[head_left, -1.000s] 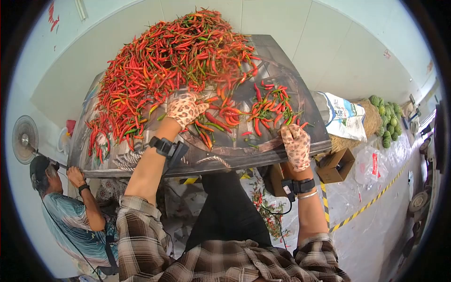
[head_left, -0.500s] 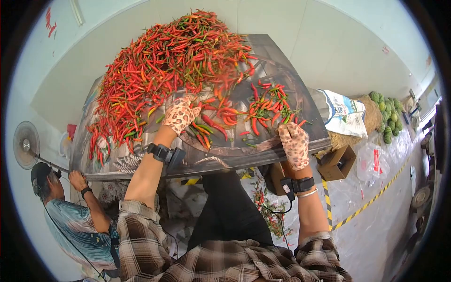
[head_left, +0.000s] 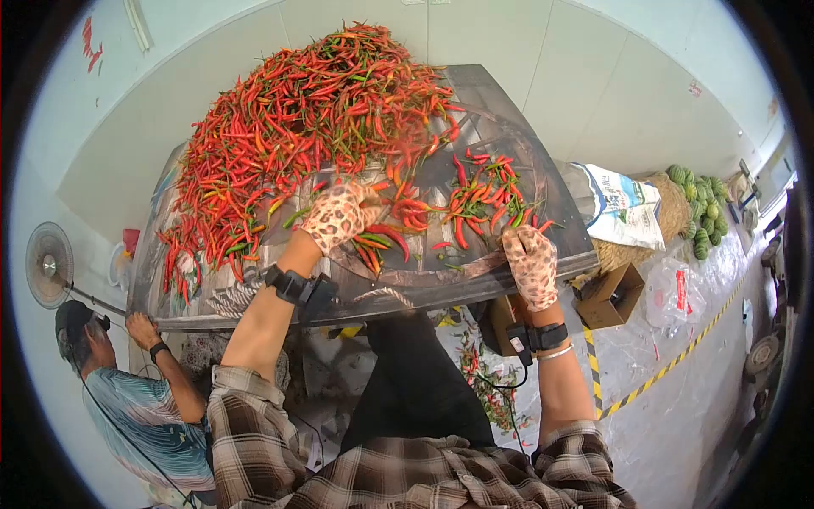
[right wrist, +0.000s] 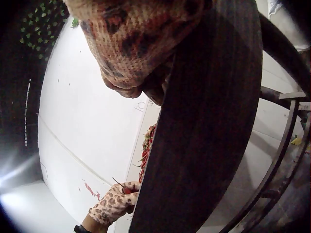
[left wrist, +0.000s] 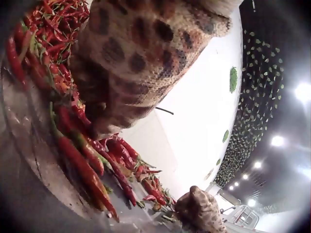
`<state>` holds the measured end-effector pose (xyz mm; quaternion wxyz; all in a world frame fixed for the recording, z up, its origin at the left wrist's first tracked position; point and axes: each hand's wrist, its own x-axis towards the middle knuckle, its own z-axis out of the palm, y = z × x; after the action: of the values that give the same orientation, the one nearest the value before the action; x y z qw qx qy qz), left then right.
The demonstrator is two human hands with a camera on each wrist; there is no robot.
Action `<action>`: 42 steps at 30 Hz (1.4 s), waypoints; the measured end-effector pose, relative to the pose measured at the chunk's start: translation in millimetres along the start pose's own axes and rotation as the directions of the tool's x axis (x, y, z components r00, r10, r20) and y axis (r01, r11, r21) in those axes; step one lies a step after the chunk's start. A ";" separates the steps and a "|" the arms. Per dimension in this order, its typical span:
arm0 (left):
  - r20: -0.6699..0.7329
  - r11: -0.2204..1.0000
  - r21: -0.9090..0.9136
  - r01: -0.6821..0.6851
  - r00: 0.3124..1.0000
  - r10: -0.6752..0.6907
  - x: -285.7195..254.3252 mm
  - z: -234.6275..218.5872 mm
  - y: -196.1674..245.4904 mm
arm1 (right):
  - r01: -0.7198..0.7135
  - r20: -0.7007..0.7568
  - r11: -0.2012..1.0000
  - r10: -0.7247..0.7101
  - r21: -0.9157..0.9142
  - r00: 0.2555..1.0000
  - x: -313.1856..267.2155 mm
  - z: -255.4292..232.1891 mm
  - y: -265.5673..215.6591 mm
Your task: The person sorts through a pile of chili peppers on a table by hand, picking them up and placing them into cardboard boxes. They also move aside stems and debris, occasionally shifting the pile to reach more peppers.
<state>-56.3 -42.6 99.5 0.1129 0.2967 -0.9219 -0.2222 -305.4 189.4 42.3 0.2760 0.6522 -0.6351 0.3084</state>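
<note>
Sorting in progress: the left hand, gloved, lies in loose chillies near the worktop's front edge, just below the big pile; whether it pinches one I cannot tell. The right hand curls over the front-right edge. Next, I'd judge: single out one chilli.

— What are those gloves on the left hand and right hand looking like?
— Knitted cloth, rough and matt, spotted.
— And the chillies?
— Their skins are shining, smooth and glossy.
— The table?
— It is wearing a smooth printed sheet with a dull sheen.
— The floor covering?
— Clear plastic film, wrinkling and glinting.
</note>
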 end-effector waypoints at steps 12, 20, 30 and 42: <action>-0.019 0.903 0.306 0.303 0.950 -0.312 107.7 25.5 -4.7 | -0.355 0.080 0.885 0.347 0.302 0.934 -1.9 3.6 -2.7; 0.073 0.902 0.352 0.251 0.953 -0.293 107.2 23.0 2.8 | -0.121 -0.019 0.985 0.124 0.123 0.992 -5.0 3.6 1.1; -0.032 0.937 0.180 0.299 0.954 -0.298 72.7 15.1 -0.8 | -0.177 0.040 0.963 0.172 0.204 0.984 -6.5 2.6 -0.2; 0.171 0.705 -0.589 0.396 0.913 -0.370 51.5 -4.2 -32.6 | -0.107 0.042 0.993 0.104 0.059 0.994 -5.1 1.9 1.2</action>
<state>-79.9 -98.4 91.6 0.1356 0.4241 -0.7197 -0.5327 -306.5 191.3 37.2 0.2267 0.6318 -0.6643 0.3289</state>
